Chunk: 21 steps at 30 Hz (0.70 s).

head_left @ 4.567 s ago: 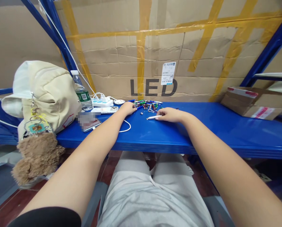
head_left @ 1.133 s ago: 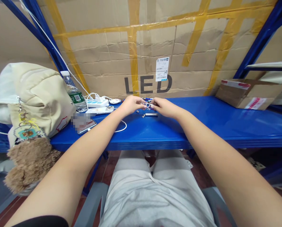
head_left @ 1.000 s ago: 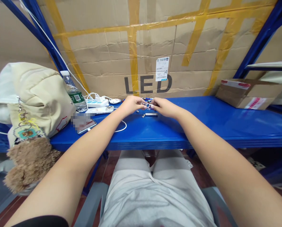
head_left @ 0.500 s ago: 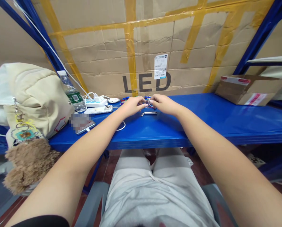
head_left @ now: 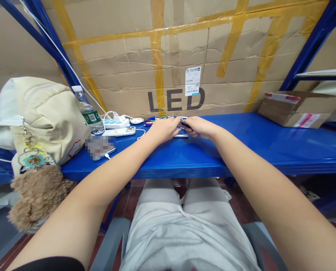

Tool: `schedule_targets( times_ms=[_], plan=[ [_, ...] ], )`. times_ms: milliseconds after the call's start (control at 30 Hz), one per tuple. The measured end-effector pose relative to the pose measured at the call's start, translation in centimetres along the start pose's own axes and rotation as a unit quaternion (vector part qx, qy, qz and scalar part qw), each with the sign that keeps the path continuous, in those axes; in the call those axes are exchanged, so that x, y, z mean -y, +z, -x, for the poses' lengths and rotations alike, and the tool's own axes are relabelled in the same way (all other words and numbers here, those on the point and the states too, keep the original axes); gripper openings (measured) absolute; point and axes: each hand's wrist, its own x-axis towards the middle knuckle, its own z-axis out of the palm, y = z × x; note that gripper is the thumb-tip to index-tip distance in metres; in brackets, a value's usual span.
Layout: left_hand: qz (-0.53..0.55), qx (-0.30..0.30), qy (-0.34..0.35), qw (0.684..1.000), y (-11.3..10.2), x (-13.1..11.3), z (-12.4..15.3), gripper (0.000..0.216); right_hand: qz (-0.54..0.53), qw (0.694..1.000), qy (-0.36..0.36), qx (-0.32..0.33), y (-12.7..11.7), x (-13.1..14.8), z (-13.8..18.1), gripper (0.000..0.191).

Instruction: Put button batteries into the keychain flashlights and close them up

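My left hand (head_left: 164,130) and my right hand (head_left: 199,127) meet over the blue shelf (head_left: 241,150), fingers curled and pinched together around a small metal keyring piece (head_left: 181,123) held between them. A silver pen-like rod (head_left: 181,136) lies on the shelf just under my hands. Behind them, against the carton, sits a small heap of coloured keychain parts (head_left: 156,119), partly hidden by my left hand.
A cream bag (head_left: 44,116) with a plush bear (head_left: 35,195) sits at the left, beside a water bottle (head_left: 87,110), a power strip (head_left: 115,122), a phone (head_left: 122,131) and a white cable. A large LED carton (head_left: 176,75) backs the shelf; a small box (head_left: 297,109) lies at right.
My hands left the shelf surface and the rod, came together on the small metal piece, then shifted slightly right and lower. The rod stays on the shelf.
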Motion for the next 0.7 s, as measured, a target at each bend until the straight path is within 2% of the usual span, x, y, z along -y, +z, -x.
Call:
schedule_targets(
  times_ms=[133,267,400,467,600,633,700],
  plan=[
    [-0.01,0.014,-0.035,0.999,0.0,-0.6,-0.1,0.034,-0.093,0.992,0.048,0.071,-0.3,0.1,-0.1,0.03],
    [0.01,0.035,-0.055,0.998,0.4,-0.2,-0.3,0.035,-0.142,0.981,0.082,0.104,-0.4,0.3,0.0,0.031],
    [0.144,0.057,-0.034,0.987,1.0,0.9,-0.4,0.032,-0.161,0.974,0.082,0.134,-0.4,0.7,0.4,0.031],
    [0.267,0.079,-0.031,0.96,1.1,1.4,-0.4,0.03,-0.166,0.972,0.081,0.146,-0.4,0.8,0.6,0.032],
    [0.49,0.132,-0.06,0.859,1.1,1.8,-0.2,0.026,-0.166,0.971,0.074,0.157,-0.5,1.0,0.8,0.036],
    [0.515,0.13,-0.064,0.845,1.1,1.9,-0.2,0.024,-0.165,0.971,0.073,0.158,-0.6,1.0,0.8,0.037],
    [0.527,0.115,-0.057,0.84,1.0,2.0,-0.1,0.019,-0.162,0.971,0.071,0.159,-0.6,1.0,0.9,0.038]
  ],
)
